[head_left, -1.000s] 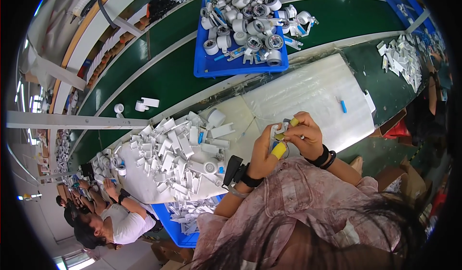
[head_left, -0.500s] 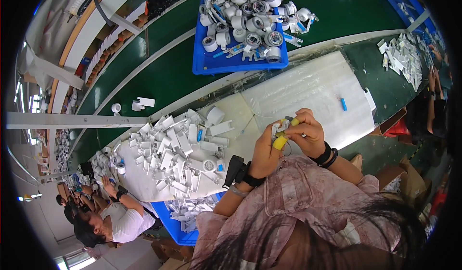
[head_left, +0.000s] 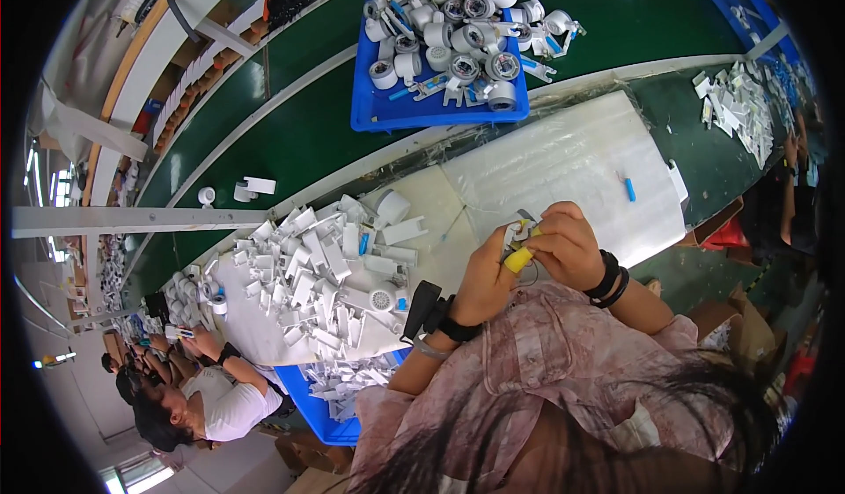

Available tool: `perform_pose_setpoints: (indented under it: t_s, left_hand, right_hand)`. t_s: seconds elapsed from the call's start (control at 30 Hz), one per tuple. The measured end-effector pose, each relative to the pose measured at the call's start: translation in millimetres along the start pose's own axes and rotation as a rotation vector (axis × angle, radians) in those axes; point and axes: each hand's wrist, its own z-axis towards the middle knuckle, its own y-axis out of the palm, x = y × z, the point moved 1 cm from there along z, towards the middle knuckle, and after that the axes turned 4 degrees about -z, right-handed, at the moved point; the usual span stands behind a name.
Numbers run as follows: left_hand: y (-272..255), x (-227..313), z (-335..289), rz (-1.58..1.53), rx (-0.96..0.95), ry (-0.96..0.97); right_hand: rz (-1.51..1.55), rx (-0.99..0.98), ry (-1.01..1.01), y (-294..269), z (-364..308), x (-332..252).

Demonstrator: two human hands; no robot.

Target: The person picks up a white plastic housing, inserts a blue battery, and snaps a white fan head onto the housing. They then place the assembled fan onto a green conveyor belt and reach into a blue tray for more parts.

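Note:
My left hand [head_left: 486, 278] and my right hand [head_left: 568, 249] are close together above the near edge of the worktable. Between their fingertips they grip a small white and grey part [head_left: 520, 229], mostly hidden by the fingers. Yellow covers [head_left: 518, 260] show at the fingertips of both hands. Left of my hands lies a heap of white plastic housings [head_left: 321, 269], with a few blue pieces among them. A single blue piece [head_left: 629, 189] rests on the plastic-covered sheet [head_left: 563, 155] beyond my right hand.
Across the table a blue tray [head_left: 374, 124] piled with round white assemblies stands on a green conveyor [head_left: 304, 111]. More white parts [head_left: 735, 111] lie far right. A blue bin [head_left: 339, 434] of white pieces sits below the table edge. Another person [head_left: 233, 397] works at left.
My fingers have shifted slightly around the small part, and the yellow-covered tip has moved a little right. Small items on the conveyor have slid left. The person at left now holds a white piece.

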Motion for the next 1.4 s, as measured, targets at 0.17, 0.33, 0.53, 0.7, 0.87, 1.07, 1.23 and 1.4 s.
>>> perform_pose_setpoints:
  t_s: [0.17,0.33,0.53,0.7,0.87,1.07,1.23,1.4]
  left_hand:
    - [3,-3,-2,-0.083,-0.009,-0.047]
    - [4,-4,-3,-0.094,-0.003,-0.019]
    - [5,-3,-4,-0.12,0.014,-0.029]
    - [5,3,0,0.004,0.083,0.073]
    - [-12,-4,12,0.039,0.084,0.074]
    - [-102,-8,26,-0.231,0.429,-0.117]
    - [-206,-13,66,-0.065,0.649,0.066]
    - [-311,-70,108,0.142,0.808,0.087]
  right_hand:
    - [0.03,-0.051,-0.06,-4,3,2]
    - [0.007,-0.011,-0.008,-2,0,-2]
    - [-0.001,0.014,-0.013,1,-1,-3]
    - [-0.046,0.039,-0.012,4,0,-7]
    - [-0.032,0.031,0.075,21,7,7]
    - [0.191,-0.188,0.382,10,21,102]
    - [-0.342,-0.001,0.497,5,24,241]
    - [-0.771,-0.125,0.351,16,49,342]
